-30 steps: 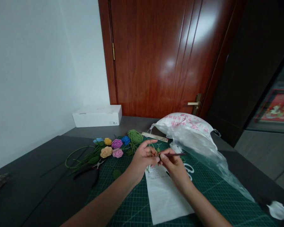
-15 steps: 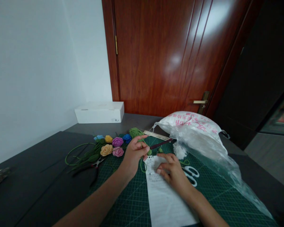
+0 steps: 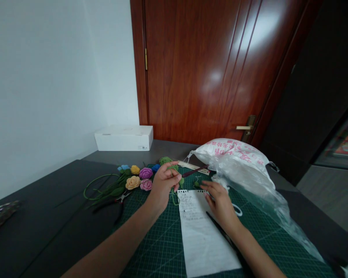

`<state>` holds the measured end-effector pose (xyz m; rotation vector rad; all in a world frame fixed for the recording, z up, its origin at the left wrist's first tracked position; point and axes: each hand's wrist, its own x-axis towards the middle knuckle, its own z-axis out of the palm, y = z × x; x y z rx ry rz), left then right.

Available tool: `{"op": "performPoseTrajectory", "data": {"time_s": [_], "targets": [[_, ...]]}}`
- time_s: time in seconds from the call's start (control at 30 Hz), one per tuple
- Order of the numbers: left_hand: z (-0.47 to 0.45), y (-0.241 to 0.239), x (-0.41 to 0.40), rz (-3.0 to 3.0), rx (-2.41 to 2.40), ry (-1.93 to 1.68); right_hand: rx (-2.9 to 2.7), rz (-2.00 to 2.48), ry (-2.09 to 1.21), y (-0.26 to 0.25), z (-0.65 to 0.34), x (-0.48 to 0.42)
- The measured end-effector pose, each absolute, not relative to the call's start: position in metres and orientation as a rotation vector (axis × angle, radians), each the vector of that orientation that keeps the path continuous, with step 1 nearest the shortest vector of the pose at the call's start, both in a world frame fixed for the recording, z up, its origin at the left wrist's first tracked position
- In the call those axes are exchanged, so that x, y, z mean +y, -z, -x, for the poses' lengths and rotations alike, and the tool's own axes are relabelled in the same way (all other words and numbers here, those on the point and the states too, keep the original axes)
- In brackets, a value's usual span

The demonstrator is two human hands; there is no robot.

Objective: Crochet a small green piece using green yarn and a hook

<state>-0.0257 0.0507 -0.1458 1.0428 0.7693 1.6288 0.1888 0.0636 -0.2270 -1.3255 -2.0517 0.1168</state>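
While the left hand (image 3: 164, 187) pinches: thumb and fingers are closed on a small green yarn piece (image 3: 181, 182), above the far edge of the paper, one finger stretched out.
Hook (image 3: 195, 171): dark purple, jutting from the left fingertips toward the bag (image 3: 234, 152).
Right hand (image 3: 220, 200): loosely spread, fingers bent, seemingly with nothing in its grasp; its fingertips are close to a green scrap (image 3: 197, 183), though contact is hard to judge.
Paper (image 3: 201, 247): handwritten, lying on the green cutting mat (image 3: 155, 243), with a slender dark thing, perhaps a pen, across it.
Scissors (image 3: 237, 209): white handle, partly hidden behind the right hand.
Flowers (image 3: 145, 173): yarn blooms in several colours, left of the left hand, with pliers (image 3: 107, 207) nearer the wearer.
Yarn ball (image 3: 165, 160): green, just beyond the left hand.
Box (image 3: 123, 139): white, against the wall.
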Motion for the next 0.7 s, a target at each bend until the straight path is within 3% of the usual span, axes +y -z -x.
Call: {"op": "performPoseTrajectory", "data": {"time_s": [0.3,0.7], "targets": [[0.022,0.149,0.049,-1.062,0.753,-1.611,-2.034,1.409,-0.167,0.23,-0.159,0.067],[0.021,0.149,0.047,-1.094,0.737,-1.537,-1.35,1.387,-0.294,0.231,-0.188,0.089]]}}
